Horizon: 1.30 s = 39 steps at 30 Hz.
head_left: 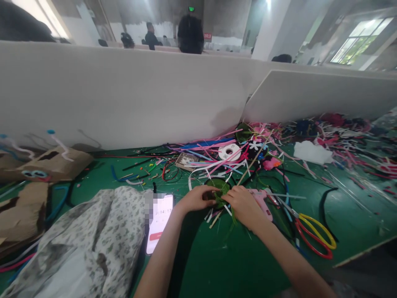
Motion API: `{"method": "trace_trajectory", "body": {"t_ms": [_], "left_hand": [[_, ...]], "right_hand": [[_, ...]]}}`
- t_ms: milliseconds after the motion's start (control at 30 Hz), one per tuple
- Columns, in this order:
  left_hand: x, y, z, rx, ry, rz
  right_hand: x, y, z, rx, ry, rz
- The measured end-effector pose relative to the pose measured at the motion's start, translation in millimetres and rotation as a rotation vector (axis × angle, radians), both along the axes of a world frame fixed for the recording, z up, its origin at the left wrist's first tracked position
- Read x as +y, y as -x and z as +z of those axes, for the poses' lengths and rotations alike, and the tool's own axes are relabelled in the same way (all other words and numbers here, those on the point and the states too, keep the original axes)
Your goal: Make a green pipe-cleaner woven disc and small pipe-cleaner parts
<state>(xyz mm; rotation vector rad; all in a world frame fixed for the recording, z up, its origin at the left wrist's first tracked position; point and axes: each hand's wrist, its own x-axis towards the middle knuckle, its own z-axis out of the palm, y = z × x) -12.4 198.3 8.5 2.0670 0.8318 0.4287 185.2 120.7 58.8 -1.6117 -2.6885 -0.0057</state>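
One cardboard box [58, 163] stands beyond and left of the phone [160, 223]; one patterned cloth [105, 236] lies just left of it; right of the phone, the left hand [198, 198] curls narrowly around the one green piece [221, 192], whose other side the right hand [242, 203] pinches; the piece seems partly shaped, loose strands apparently left to tidy, though how much remains I cannot tell; farther right of the phone lie one pink glue gun [264, 203], partly hidden, and one pair of scissors [298, 221].
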Motion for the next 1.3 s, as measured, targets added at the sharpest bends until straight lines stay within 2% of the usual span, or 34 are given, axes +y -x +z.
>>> {"method": "trace_trajectory", "body": {"t_ms": [200,367,667,933,1133,1300], "left_hand": [[-3,-5,7.1,0.058,-0.046,0.060],[-7,-12,8.0,0.160,-0.106,0.150],[-8,-17,4.5,0.254,-0.139,0.215],[-7,-7,19.2,0.382,-0.171,0.220],[-11,0,30.2,0.499,-0.182,0.271],[-10,6,30.9,0.535,-0.168,0.301]], "right_hand": [[1,-1,-12.2,0.028,-0.002,-0.110],[4,6,-14.1,0.056,-0.038,-0.175],[11,3,-19.0,0.094,-0.063,-0.128],[18,1,-26.6,0.265,-0.115,-0.173],[25,14,-37.5,0.346,-0.111,-0.089],[27,15,-35.2,0.333,-0.144,-0.074]]}}
